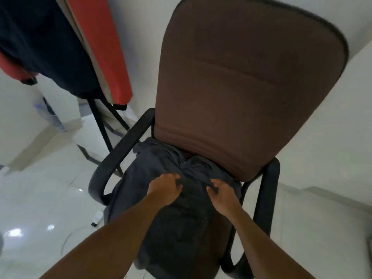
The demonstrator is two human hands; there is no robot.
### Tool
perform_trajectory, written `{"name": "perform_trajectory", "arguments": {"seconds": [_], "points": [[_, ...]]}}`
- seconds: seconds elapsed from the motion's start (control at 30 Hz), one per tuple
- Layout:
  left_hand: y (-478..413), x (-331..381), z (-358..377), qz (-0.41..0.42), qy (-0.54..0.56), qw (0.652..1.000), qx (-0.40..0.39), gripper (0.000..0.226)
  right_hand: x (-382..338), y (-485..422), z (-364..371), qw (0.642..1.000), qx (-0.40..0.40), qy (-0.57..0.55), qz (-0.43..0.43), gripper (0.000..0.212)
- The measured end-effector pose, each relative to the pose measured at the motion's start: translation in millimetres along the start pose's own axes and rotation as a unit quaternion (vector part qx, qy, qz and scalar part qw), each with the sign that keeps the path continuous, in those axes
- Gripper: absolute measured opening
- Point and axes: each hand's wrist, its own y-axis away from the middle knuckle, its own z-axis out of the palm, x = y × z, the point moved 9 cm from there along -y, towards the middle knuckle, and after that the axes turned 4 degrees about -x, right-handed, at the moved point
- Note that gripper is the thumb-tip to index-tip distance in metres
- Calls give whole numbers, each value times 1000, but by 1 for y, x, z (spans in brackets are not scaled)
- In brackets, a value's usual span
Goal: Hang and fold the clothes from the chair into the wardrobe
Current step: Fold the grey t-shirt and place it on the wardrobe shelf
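We pinch the soft, limp dark grey garment (pixel 171 218) draped over the chair (pixel 251 87) seat with left hand (pixel 165 188) and right hand (pixel 222 195), gripping bunched folds near the backrest.

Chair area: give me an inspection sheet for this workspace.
Surface: brown chair with black armrests; its seat is covered by cloth.
Job's things: dark grey garment draped over the seat and hanging off its front edge.
Clutter: ironing board carrying dark cloth, to the left.
Hands: left hand and right hand both pinch the garment near its top.
Cables: white plug and cord on the floor.
Surroundings: glossy white tiled floor; wardrobe not seen.
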Motion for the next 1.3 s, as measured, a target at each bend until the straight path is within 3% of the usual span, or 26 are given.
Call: {"name": "perform_trajectory", "arguments": {"seconds": [0.1, 0.23, 0.4, 0.5, 0.6, 0.77, 0.9, 1.0, 1.1, 1.2, 1.3], "points": [[-65, -16, 13, 26, -25, 999, -24, 43, 22, -50, 10, 998, 42, -20, 52, 43], [-136, -32, 25, 75, -93, 993, 5, 38, 56, -105, 20, 993, 85, -7, 82, 37], [-190, -37, 69, 181, -217, 957, -69, 39, 81, -158, 33, 994, 66, 54, 71, 37], [-209, -38, 85, 188, -251, 945, -90, 40, 97, -178, 38, 987, 36, 125, 97, 36], [-220, -40, 91, 182, -263, 944, -76, 41, 107, -183, 34, 981, 61, 133, 124, 39], [-213, -28, 48, 229, -128, 960, 93, 20, 102, -163, 10, 975, 201, 29, 91, 34], [-191, -19, 4, 243, 56, 964, 92, 18, 81, -122, -25, 957, 283, -66, 16, 18], [-169, -6, -34, 239, 94, 964, 68, 27, 58, -102, -43, 967, 235, -93, 0, 29], [-140, 10, -82, 246, 107, 962, 59, 31, 33, -77, -48, 978, 118, -166, 52, 49], [-99, 36, -135, 270, 138, 951, 65, 32, 4, -35, -42, 938, -24, -325, 119, 57], [-56, 66, -183, 283, 155, 944, 62, 30, -37, 11, -44, 921, -124, -356, 98, 53]]}}
